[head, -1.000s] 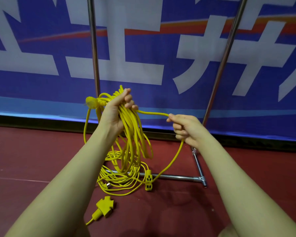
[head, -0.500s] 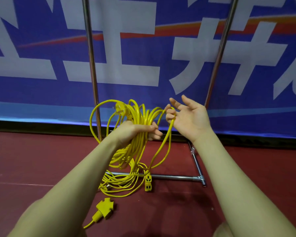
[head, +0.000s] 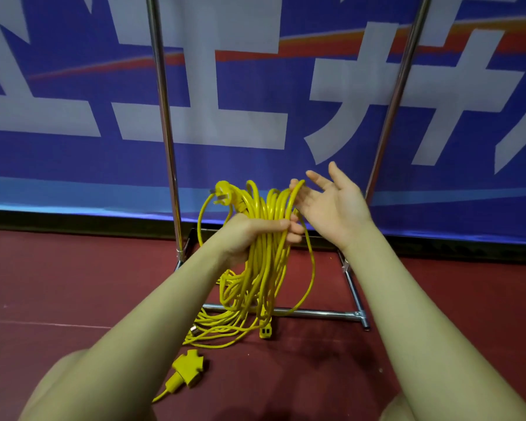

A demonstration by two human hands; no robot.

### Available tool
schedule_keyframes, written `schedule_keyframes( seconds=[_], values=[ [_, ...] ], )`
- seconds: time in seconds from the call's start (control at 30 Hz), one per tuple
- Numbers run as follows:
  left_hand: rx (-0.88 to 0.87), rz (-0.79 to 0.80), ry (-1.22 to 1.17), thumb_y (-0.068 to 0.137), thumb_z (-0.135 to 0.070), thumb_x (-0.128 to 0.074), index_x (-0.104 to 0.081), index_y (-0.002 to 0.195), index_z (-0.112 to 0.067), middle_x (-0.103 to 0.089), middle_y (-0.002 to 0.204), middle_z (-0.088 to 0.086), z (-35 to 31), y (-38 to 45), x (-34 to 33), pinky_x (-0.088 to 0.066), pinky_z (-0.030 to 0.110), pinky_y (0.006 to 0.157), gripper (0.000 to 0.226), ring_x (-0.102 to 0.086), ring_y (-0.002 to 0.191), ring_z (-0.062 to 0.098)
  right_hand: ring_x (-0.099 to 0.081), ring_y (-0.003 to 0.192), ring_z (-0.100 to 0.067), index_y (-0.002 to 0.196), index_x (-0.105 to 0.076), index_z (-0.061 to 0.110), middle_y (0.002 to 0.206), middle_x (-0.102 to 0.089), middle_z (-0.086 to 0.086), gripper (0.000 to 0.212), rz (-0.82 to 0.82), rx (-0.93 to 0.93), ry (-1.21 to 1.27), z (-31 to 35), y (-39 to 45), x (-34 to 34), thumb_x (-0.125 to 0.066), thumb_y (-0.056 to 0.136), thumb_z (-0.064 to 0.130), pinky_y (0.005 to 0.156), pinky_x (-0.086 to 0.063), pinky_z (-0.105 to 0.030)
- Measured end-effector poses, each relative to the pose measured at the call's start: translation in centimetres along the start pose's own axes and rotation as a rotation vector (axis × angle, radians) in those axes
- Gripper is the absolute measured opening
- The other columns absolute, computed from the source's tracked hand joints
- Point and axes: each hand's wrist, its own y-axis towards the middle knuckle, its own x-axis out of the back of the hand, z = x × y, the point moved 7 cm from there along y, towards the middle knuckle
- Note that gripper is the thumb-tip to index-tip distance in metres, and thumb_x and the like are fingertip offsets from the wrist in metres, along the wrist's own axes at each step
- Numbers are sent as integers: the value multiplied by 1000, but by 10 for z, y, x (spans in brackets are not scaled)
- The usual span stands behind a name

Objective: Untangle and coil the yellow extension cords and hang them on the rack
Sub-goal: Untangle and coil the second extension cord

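My left hand (head: pixel 252 235) grips a bundle of yellow extension cord loops (head: pixel 268 208) at their middle, held upright above the floor. A yellow plug (head: pixel 223 191) sticks out at the bundle's top left. My right hand (head: pixel 331 205) is spread beside the loops, its fingertips touching the rightmost strand. That strand hangs in a wide loop down to a yellow socket end (head: pixel 265 331) on the floor. More yellow cord (head: pixel 213 329) lies piled below. The chrome rack (head: pixel 164 117) stands just behind.
A yellow multi-outlet socket (head: pixel 189 367) with its own cord lies on the red floor near my left forearm. The rack's base bar (head: pixel 316 313) crosses under the hanging loops, with its second upright (head: pixel 398 95) at right. A blue banner (head: pixel 73 153) closes off the back.
My right hand let go of the strand it was pulling and laid it over the bundle with spread fingers. My left hand turned the coil upright, and the loose loop shortened.
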Motion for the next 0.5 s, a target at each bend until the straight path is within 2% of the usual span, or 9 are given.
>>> schedule_keyframes(
  seconds=[0.07, 0.13, 0.23, 0.3, 0.37, 0.5],
  values=[
    [-56, -57, -146, 93, -1, -42, -61, 94, -4, -73, 74, 4, -7, 3, 4, -56, 23, 59, 19, -70, 65, 12, -59, 92, -27, 102, -48, 8, 98, -57, -18, 26, -18, 15, -98, -3, 2, 2, -43, 99, 33, 84, -48, -34],
    [-127, -124, -323, 95, -3, -40, -60, 95, -5, -74, 80, 4, -15, 7, 12, -57, 24, 64, 20, -71, 69, 12, -59, 88, -26, 97, -49, 8, 93, -58, -16, 21, -30, -10, -195, -11, 2, 4, -42, 99, 27, 80, -48, -33],
    [-240, -224, -507, 97, -3, -37, -57, 97, -8, -74, 85, 0, -27, 11, 28, -56, 24, 67, 20, -71, 73, 11, -61, 79, -24, 92, -57, 6, 89, -63, -12, 21, 31, -61, -486, -25, 0, 4, -42, 99, 21, 75, -48, -31],
    [-292, -266, -575, 98, -3, -38, -56, 97, -8, -74, 79, 1, -32, 11, 38, -57, 24, 68, 18, -71, 76, 10, -62, 78, -24, 92, -61, 7, 89, -66, -8, 20, 97, -71, -651, -33, -1, 2, -46, 97, 18, 76, -49, -30],
    [-325, -296, -613, 98, -3, -39, -55, 98, -8, -74, 77, 1, -35, 10, 44, -56, 26, 71, 17, -67, 87, 6, -62, 81, -22, 93, -62, 10, 91, -67, -7, 15, 159, -89, -778, -42, -2, 0, -50, 96, 16, 81, -49, -32],
    [-342, -314, -622, 97, -3, -41, -55, 100, -8, -74, 83, 3, -38, 6, 48, -55, 27, 75, 16, -64, 92, 6, -62, 80, -17, 93, -62, 14, 88, -66, -4, 7, 211, -67, -864, -53, -2, -4, -58, 91, 9, 81, -49, -30]
  ],
)
